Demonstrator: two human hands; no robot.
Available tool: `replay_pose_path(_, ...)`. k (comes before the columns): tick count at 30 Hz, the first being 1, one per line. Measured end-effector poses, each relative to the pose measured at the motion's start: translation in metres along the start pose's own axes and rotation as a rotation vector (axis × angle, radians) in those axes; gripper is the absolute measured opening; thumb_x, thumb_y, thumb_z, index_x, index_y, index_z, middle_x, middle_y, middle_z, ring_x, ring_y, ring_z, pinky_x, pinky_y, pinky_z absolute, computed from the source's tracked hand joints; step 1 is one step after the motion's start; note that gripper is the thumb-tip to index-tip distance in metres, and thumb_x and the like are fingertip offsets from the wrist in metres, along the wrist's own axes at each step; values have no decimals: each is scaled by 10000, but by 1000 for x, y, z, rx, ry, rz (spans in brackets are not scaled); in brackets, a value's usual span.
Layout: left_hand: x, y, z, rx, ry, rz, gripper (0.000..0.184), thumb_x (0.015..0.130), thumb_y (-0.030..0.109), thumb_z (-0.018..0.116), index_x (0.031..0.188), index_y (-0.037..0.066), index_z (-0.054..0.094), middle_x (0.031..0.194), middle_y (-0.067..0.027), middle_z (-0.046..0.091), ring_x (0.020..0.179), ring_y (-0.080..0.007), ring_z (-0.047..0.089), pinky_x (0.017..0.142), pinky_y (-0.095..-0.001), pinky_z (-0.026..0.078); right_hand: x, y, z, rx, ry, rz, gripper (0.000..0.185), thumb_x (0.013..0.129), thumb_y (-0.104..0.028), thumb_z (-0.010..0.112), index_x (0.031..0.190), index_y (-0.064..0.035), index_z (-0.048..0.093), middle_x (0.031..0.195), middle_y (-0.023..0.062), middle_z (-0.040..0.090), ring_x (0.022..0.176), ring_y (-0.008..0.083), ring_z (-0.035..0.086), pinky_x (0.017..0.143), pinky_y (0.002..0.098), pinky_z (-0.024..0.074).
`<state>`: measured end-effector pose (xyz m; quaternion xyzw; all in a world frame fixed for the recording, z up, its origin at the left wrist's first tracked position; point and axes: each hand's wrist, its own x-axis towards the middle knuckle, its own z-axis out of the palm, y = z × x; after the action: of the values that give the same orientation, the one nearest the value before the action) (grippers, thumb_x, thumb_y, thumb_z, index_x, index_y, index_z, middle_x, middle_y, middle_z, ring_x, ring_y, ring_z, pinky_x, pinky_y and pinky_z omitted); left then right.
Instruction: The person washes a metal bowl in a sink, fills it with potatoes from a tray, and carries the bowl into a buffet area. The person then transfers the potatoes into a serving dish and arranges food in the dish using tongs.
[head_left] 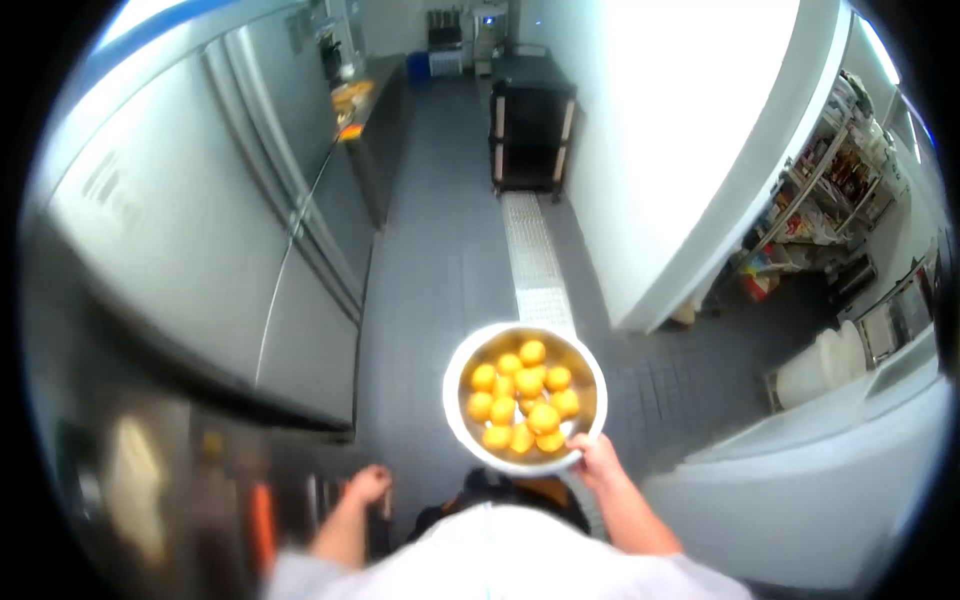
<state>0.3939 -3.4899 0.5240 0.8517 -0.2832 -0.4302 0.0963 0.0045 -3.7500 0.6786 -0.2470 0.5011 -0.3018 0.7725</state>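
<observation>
A round metal bowl (451,398) is held out in front of my body, its rim gripped at the lower right by my right hand (597,462). Inside lie several round yellow-orange fruits (543,418), gathered toward the bowl's middle. My left hand (370,485) is lower and to the left, apart from the bowl, with its fingers curled closed. A small slim brownish thing shows beside those fingers; whether they hold it I cannot make out. Blur covers the counter area near this hand.
Tall steel refrigerator doors (180,190) line the left, with a counter (375,130) beyond. A black cart (533,135) stands against the white wall (680,130) ahead. A metal floor grate (532,240) runs along the aisle. Through the right doorway are loaded shelves (830,190) and a white bin (815,370).
</observation>
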Motion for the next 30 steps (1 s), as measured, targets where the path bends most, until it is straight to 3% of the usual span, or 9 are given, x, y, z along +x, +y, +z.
replay_pose_path(4,174,168,-148,-16,319,353,429,844,252,643,1224,53,619,1117,-156,689,1047,-297,656,914,-375,517,93,-62,9,64,54,-71,239,758,-62,627,979,26,627,681,87,622,486,166,564,418,288,428)
replay_pose_path(8,302,311,-254,-22,379,339,368,853,198,604,1195,65,630,1045,-165,696,981,-296,672,864,-376,536,264,-139,48,-53,101,-41,245,743,-58,626,974,23,625,674,94,619,480,162,554,409,280,419)
replay_pose_path(12,371,310,-181,313,360,474,308,800,155,613,1099,114,675,965,-131,708,843,-281,681,760,-376,552,364,-244,56,-100,40,1,306,724,-58,642,1016,30,618,721,110,626,521,192,578,425,310,450)
replay_pose_path(14,357,313,-174,282,99,327,334,806,204,595,1114,98,669,1075,-182,685,994,-367,642,871,-431,519,411,-313,103,-94,9,44,288,721,-51,644,998,19,615,708,99,616,504,186,563,423,308,443)
replay_pose_path(16,357,292,-170,206,-206,101,347,830,229,628,1147,93,666,1060,-139,710,995,-320,663,892,-402,508,464,-373,153,-72,0,69,222,746,-54,616,964,-16,592,665,60,583,443,141,483,409,278,385)
replay_pose_path(18,360,308,-175,-99,-177,-82,382,844,269,660,1160,55,665,1079,-110,709,997,-295,659,926,-384,494,527,-423,183,-93,-70,26,218,749,-53,605,963,-15,587,663,63,581,443,143,479,416,282,387)
replay_pose_path(20,448,351,-214,-93,-196,-212,372,849,282,638,1143,57,673,1094,-124,701,1000,-307,657,916,-396,498,696,-498,246,-70,-149,-19,214,754,-56,591,962,-4,579,660,73,577,442,153,480,413,286,387)
replay_pose_path(26,643,427,-321,81,-274,-191,366,864,321,573,1092,62,697,1138,-166,678,1006,-344,650,889,-432,508,829,-579,362,-14,-151,17,228,755,-52,588,970,18,557,658,92,570,444,180,488,411,305,398)
replay_pose_path(30,844,520,-487,461,-83,-14,383,875,346,529,1058,65,713,1168,-194,662,1011,-369,646,871,-457,514,937,-666,435,10,-170,30,248,758,-54,587,992,21,553,674,104,569,457,197,492,417,310,377)
